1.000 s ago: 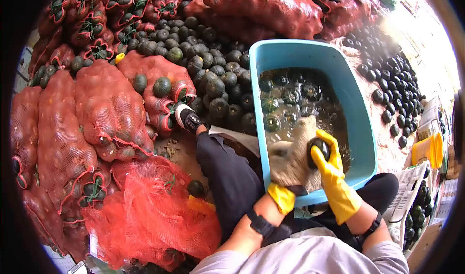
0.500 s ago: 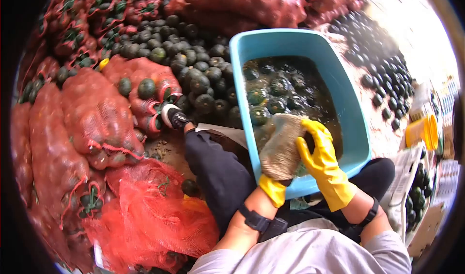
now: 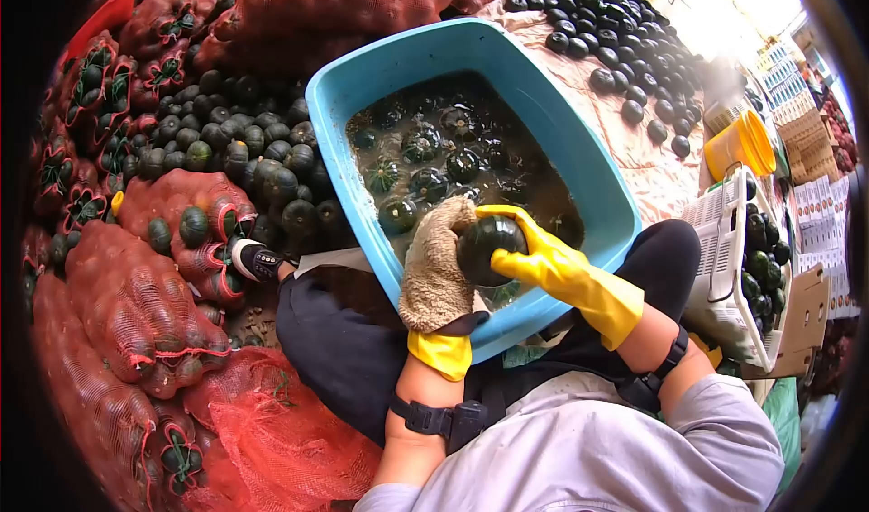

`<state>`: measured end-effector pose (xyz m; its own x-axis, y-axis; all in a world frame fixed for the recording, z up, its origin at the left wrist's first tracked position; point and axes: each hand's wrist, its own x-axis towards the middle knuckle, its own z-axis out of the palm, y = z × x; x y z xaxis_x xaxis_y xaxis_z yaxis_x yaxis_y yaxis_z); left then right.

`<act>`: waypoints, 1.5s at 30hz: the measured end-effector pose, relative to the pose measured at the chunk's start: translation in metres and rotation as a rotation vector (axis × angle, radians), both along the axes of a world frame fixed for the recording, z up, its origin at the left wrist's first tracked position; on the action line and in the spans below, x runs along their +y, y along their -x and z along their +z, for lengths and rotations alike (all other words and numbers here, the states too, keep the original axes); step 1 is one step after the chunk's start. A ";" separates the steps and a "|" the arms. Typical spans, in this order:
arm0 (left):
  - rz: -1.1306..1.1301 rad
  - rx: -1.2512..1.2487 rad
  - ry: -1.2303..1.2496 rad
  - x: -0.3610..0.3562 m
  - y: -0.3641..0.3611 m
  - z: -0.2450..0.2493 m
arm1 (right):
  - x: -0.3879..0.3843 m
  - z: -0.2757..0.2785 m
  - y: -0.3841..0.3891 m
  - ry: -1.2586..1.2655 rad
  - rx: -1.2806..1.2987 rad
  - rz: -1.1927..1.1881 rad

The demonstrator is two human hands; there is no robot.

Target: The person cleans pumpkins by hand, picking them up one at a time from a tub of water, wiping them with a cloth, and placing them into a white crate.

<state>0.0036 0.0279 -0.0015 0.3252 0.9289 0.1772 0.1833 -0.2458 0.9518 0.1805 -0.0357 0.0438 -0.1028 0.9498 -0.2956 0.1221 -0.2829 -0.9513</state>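
My right hand point(image 3: 525, 249), in a yellow rubber glove, grips a small dark green squash point(image 3: 487, 248) over the near rim of a blue tub point(image 3: 597, 181). My left hand point(image 3: 437, 272) wears a rough beige scrubbing mitt over its yellow glove and presses against the squash's left side. The tub holds murky brown water with several more squashes point(image 3: 430, 163) floating in it.
A loose heap of green squashes point(image 3: 235, 145) and red mesh sacks point(image 3: 136, 304) full of them lie at left. Washed squashes point(image 3: 625, 50) dry on a cloth at far right. A white plastic crate point(image 3: 738, 267), a yellow container point(image 3: 742, 145) and my outstretched leg point(image 3: 335, 304) are close by.
The view has swung so the tub sits further left. The squash has come up out of the mitt's cover and now shows clearly between both hands.
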 end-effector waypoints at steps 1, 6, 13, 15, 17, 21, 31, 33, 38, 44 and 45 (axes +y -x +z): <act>0.001 -0.013 0.020 0.001 -0.001 -0.002 | -0.001 -0.032 0.005 0.037 0.375 -0.131; 0.007 -0.092 0.073 -0.009 -0.012 0.012 | 0.012 -0.030 0.008 -0.160 -0.544 -0.092; -0.187 -0.957 0.802 0.015 -0.024 -0.026 | 0.004 -0.015 0.012 -0.133 -0.031 -0.195; -0.065 -0.836 0.628 -0.007 -0.045 -0.017 | 0.029 -0.054 0.031 -0.191 -0.220 -0.461; 0.035 -0.619 0.436 -0.020 -0.054 -0.020 | 0.032 -0.073 0.031 -0.464 -0.528 -0.582; 0.094 -0.569 0.588 -0.035 -0.062 0.031 | 0.024 -0.098 0.052 -0.450 -0.450 -0.562; 0.301 -0.857 0.995 -0.018 -0.050 0.043 | -0.070 0.023 -0.143 -0.248 0.952 -0.924; 0.369 -0.726 0.833 -0.010 -0.035 0.048 | -0.085 0.046 -0.240 -0.665 0.647 -1.397; 0.336 -0.613 0.539 0.002 -0.014 0.018 | -0.067 0.069 -0.318 -0.625 0.229 -1.335; 0.205 -0.379 0.579 0.010 0.005 -0.009 | -0.009 0.033 -0.074 0.069 -0.529 0.184; 0.195 -0.384 0.588 0.012 0.006 -0.011 | 0.006 -0.020 -0.059 0.153 -0.734 0.496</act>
